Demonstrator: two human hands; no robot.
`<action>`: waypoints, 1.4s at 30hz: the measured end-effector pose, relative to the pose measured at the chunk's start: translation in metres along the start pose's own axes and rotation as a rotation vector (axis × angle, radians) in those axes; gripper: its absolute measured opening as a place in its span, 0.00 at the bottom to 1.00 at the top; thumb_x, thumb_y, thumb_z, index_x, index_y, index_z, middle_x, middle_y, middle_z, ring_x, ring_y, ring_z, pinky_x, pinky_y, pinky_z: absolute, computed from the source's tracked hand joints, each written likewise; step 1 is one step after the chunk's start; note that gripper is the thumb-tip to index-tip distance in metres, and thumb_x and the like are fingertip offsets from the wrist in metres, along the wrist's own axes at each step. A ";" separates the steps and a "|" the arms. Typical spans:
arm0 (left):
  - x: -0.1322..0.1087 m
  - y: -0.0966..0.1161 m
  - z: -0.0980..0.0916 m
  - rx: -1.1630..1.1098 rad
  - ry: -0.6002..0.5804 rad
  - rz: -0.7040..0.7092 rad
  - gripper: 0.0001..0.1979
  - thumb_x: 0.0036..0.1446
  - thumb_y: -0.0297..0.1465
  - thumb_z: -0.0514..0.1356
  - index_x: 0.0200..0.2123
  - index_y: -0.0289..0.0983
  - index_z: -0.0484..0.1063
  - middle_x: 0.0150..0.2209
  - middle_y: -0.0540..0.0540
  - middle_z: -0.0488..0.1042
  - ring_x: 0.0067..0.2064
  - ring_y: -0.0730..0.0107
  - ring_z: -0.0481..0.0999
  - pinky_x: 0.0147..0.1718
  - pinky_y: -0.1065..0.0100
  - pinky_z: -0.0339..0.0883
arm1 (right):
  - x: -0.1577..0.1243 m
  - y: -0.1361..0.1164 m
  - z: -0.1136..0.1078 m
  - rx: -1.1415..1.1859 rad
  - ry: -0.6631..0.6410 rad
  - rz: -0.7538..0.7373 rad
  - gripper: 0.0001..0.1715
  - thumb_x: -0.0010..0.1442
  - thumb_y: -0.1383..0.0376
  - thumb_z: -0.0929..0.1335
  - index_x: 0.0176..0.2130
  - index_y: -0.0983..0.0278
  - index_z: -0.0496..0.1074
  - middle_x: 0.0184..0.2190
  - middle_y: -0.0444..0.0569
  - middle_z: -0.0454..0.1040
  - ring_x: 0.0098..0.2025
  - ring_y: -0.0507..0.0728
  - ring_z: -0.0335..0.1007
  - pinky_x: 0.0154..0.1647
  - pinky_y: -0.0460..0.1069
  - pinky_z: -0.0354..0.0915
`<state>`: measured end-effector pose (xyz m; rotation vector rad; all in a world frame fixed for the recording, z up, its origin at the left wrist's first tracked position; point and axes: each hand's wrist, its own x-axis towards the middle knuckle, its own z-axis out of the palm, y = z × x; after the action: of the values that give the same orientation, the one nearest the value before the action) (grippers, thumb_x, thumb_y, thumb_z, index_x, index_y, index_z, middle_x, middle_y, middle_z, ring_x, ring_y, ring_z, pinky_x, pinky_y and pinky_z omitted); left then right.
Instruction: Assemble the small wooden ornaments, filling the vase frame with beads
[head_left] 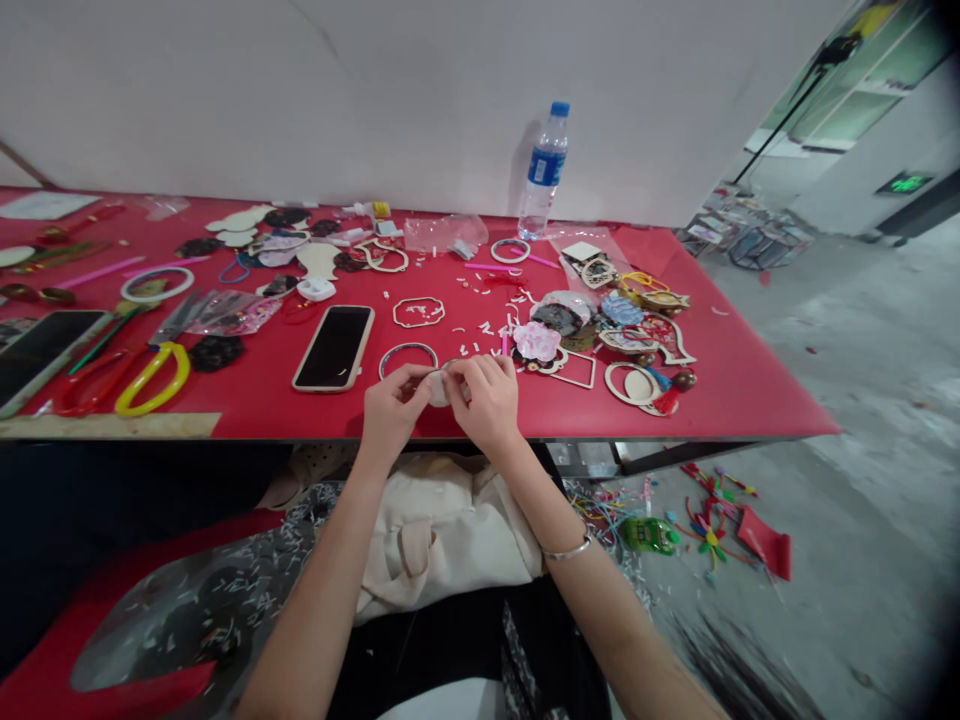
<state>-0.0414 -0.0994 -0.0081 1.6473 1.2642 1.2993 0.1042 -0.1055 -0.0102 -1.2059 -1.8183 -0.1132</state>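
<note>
Two hands meet just above the near edge of a red tabletop [720, 390], a little left of its middle; the left hand [390, 410] and the right hand [486, 400] both have their fingers [463, 372] drawn narrow, pinching a small pale round piece [438, 388] between them; the fingertips hide part of it, so its detail is hard to make out; a thin hoop [407, 346] lies just beyond the left hand, and a smartphone [334, 347] in a tan case lies to its left; an octagonal wooden frame [395, 312] sits farther toward the far edge; white paper snippets [487, 327] are scattered beyond the right hand, near a pink flower-shaped piece [537, 342]; a plastic water bottle [545, 170] stands at the far edge; a silver bangle [566, 552] circles the right wrist; a cream cloth bag [442, 530] lies below the near edge, under the forearms.
</note>
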 end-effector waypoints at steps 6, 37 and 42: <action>0.000 0.001 0.001 0.005 -0.011 -0.004 0.10 0.55 0.36 0.59 0.35 0.37 0.75 0.31 0.48 0.78 0.32 0.71 0.76 0.33 0.72 0.69 | 0.000 0.000 0.001 -0.029 -0.057 0.031 0.08 0.65 0.63 0.62 0.35 0.61 0.66 0.30 0.47 0.73 0.35 0.55 0.67 0.45 0.52 0.54; 0.006 -0.001 0.003 -0.095 -0.030 -0.169 0.11 0.52 0.37 0.60 0.33 0.35 0.73 0.22 0.52 0.72 0.25 0.73 0.70 0.26 0.73 0.62 | 0.002 0.003 0.004 0.078 -0.157 0.142 0.05 0.63 0.65 0.62 0.36 0.62 0.66 0.32 0.46 0.73 0.38 0.56 0.67 0.49 0.53 0.56; 0.008 -0.004 0.002 -0.083 -0.048 -0.173 0.09 0.52 0.36 0.60 0.30 0.35 0.71 0.20 0.53 0.69 0.23 0.75 0.67 0.24 0.73 0.59 | 0.002 0.003 0.005 0.177 -0.194 0.160 0.05 0.63 0.64 0.62 0.35 0.62 0.65 0.32 0.48 0.70 0.37 0.56 0.65 0.40 0.49 0.60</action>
<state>-0.0406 -0.0902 -0.0100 1.4686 1.2774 1.1844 0.1028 -0.1000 -0.0130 -1.2644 -1.8448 0.2586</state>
